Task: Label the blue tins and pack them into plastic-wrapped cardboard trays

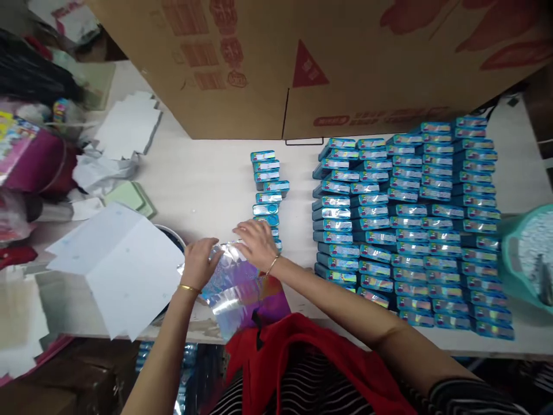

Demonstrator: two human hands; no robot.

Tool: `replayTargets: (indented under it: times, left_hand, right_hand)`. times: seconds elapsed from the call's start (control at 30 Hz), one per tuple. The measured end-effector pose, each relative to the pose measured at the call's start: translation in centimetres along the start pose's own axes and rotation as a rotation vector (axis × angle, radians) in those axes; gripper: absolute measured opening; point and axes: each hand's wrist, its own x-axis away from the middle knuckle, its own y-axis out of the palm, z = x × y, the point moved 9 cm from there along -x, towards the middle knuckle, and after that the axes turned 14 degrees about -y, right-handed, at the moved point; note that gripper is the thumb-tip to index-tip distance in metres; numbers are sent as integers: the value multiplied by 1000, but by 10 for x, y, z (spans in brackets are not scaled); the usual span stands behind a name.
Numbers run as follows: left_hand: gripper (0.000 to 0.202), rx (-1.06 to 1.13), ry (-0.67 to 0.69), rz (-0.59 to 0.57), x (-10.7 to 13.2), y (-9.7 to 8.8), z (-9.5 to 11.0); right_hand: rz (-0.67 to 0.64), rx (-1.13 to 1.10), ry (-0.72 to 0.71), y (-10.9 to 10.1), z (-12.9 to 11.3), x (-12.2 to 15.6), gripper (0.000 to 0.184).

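Observation:
A shiny holographic foil sheet (235, 291), silvery and purple, lies at the front of the table against the red apron. My left hand (199, 264) pinches its upper left edge between thumb and fingers. My right hand (258, 245) closes on the upper right part of the same foil, fingers bent over its top edge. Just beyond the right hand, a short column of small blue boxes (266, 176) with shiny labels runs away from me; the hand hides part of the nearest ones. Left of the left hand is a stack of white paper sheets (129, 271), lying partly over a round container.
Many blue boxes (410, 225) stand in several columns on the right. A turquoise basin (512, 253) with white contents sits at the far right edge. A big cardboard box (242, 109) blocks the back. Green pads (125, 197) and crumpled paper (103, 170) lie left.

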Motion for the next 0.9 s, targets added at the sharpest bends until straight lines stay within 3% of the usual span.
replayTargets:
  times: [0.1,0.2,0.3,0.43,0.6,0.67,0.8,0.9]
  left_hand:
    - [21,43,-30,-82,12,21,-14]
    - [23,169,-80,-128,16,23,-20]
    - [27,254,-83,-125,22,12,-22]
    - [25,381,2,-140,31,-3,-14]
    - [28,398,27,-240,32,0,-6]
    - [25,281,44,-183,30,1,-3]
    - [25,104,96,45,32,-5,12]
    - [22,75,131,36,32,5,23]
  right_hand:
    - [-215,52,-82,46,-26,-5,23]
    - [-347,74,-107,72,-26,0,24]
    - [-342,16,-102,68,-18,2,24]
    - [-224,-136,-130,41,-18,3,23]
    - [-200,-181,-175,32,-24,7,28]
    - [-199,-186,-143,36,-22,8,30]
    - [-212,-231,-80,48,-12,10,39]
    - [-213,-249,-51,51,-4,11,41]
